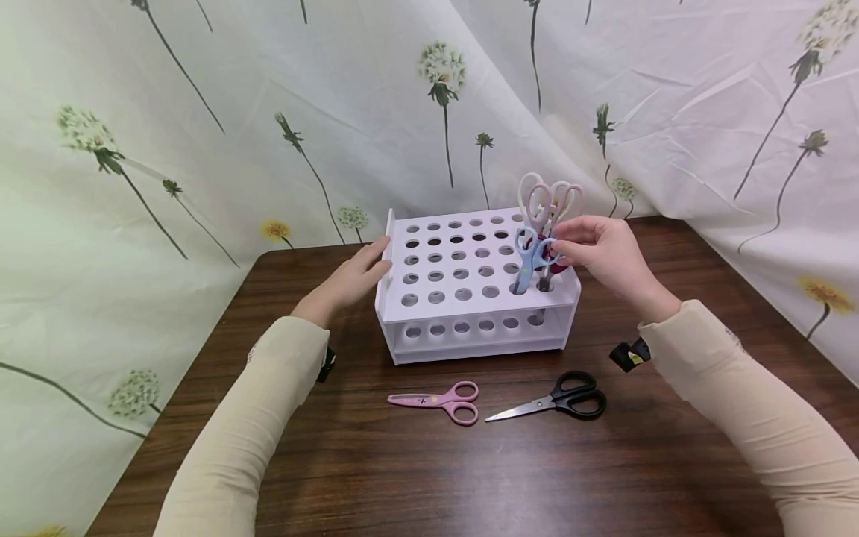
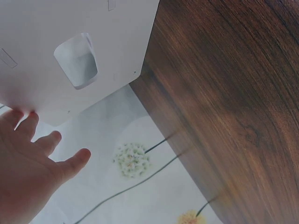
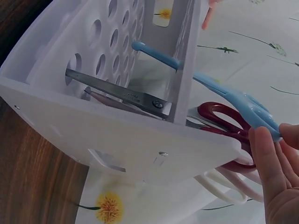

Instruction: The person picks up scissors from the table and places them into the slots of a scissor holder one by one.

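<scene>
With the fingertips of the right hand [image 1: 600, 253], I pinch a handle of the light blue scissors [image 1: 524, 277]. Their closed blue blade passes down through a front-row hole of the white rack [image 1: 447, 286], as the right wrist view shows. Beside them, dark red-handled scissors [image 3: 237, 134] stand in the rack's right front corner hole, metal blade down. My left hand [image 1: 349, 280] rests its extended fingertips on the rack's left end panel [image 2: 37, 60]. Behind the blue pair, scissors with white and pale pink handles [image 1: 538, 222] stand upright, their blades mostly hidden.
Pink scissors [image 1: 439, 400] lie on the dark wooden table [image 1: 416, 477] before the rack, blades pointing left. Right of them lie black-handled scissors [image 1: 560, 401] with metal blades. A flower-printed white cloth [image 1: 376, 97] hangs behind and beside the table.
</scene>
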Demonstrator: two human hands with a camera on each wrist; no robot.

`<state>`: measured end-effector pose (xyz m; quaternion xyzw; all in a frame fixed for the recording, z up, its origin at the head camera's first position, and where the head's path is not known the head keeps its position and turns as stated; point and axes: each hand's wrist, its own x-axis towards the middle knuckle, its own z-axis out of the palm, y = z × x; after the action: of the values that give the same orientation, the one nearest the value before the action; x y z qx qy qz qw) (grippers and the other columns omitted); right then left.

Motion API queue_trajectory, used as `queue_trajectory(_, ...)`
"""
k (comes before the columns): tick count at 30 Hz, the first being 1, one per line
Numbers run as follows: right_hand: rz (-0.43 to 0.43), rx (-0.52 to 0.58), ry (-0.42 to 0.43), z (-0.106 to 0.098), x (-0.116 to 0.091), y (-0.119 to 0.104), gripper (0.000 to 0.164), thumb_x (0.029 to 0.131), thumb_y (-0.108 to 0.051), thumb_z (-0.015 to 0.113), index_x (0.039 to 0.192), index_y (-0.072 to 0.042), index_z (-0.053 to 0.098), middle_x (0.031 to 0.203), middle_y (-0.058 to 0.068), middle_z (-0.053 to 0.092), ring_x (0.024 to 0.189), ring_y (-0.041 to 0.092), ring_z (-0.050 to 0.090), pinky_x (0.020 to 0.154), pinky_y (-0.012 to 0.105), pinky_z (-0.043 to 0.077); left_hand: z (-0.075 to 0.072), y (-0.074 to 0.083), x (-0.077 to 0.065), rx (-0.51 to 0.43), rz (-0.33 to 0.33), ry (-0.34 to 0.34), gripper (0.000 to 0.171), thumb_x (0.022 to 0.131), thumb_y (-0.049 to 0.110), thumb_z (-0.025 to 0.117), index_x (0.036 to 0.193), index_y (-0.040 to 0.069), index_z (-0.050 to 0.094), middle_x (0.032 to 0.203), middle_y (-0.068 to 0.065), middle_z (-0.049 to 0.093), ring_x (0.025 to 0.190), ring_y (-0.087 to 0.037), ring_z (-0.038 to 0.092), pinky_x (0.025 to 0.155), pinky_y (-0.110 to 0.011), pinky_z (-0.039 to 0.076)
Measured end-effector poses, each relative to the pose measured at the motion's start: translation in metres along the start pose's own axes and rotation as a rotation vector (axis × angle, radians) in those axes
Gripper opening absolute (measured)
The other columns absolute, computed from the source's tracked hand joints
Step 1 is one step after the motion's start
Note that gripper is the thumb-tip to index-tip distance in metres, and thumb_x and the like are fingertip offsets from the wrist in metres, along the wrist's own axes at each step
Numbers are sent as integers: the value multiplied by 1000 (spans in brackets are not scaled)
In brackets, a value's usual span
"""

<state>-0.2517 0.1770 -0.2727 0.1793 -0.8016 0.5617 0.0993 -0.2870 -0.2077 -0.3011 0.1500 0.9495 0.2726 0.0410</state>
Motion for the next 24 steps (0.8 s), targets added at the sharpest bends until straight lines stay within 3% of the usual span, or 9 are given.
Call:
queue_trajectory(7, 25, -48, -29, 5, -2, 1, 24, 83, -5, 68, 102, 10, 65, 91, 19, 66, 67, 9, 65, 62, 26, 53, -1, 0, 1, -4, 3, 1, 59, 98, 42, 32, 150, 21, 13, 153, -3, 10, 138, -23, 4, 108, -44, 11)
queue_trajectory(13, 35, -50, -73, 11, -2, 2, 22, 83, -4, 68, 99, 11, 65, 91, 20, 66, 70, 10, 65, 64, 29, 53, 0, -1, 1, -11, -4, 1, 59, 98, 43, 32, 150, 21, 13, 153, -3, 10, 138, -25, 5, 108, -45, 11)
queue_trajectory(24, 36, -135, -124, 16, -4, 9, 21, 82, -5, 69, 98, 9, 66, 91, 21, 66, 67, 11, 65, 62, 23, 52, 1, -2, 1, -15, -5, 3, 59, 98, 42, 33, 150, 22, 13, 153, -2, 10, 138, -24, 5, 107, -46, 12)
